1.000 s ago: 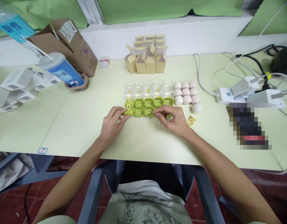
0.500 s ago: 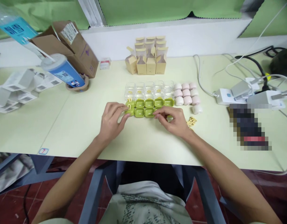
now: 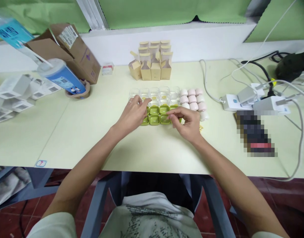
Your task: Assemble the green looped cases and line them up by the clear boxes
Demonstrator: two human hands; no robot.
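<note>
Two rows of green square cups [image 3: 154, 120] lie on the table in front of clear plastic cups [image 3: 164, 93]. Over the left end of the green rows is my left hand [image 3: 135, 112], its fingers apart and reaching toward the clear cups; it hides the leftmost green pieces. My right hand [image 3: 186, 123] is at the right part of the green cups, thumb and forefinger pinched together on something too small to make out. White and pink rounded pieces [image 3: 192, 99] stand in rows just beyond it. Yellow loops [image 3: 201, 128] lie partly hidden beside my right wrist.
Open cardboard boxes [image 3: 156, 71] stand at the back. To the left are a large carton [image 3: 88, 62], a blue tub [image 3: 67, 79] and white boxes [image 3: 13, 87]. Power strips [image 3: 237, 101] with cables and a pixelated dark object [image 3: 255, 134] lie on the right.
My left hand has moved right and forward over the left green pieces, and its fingers have spread. My right hand has shifted slightly relative to the cups. The whole view has shifted a little.
</note>
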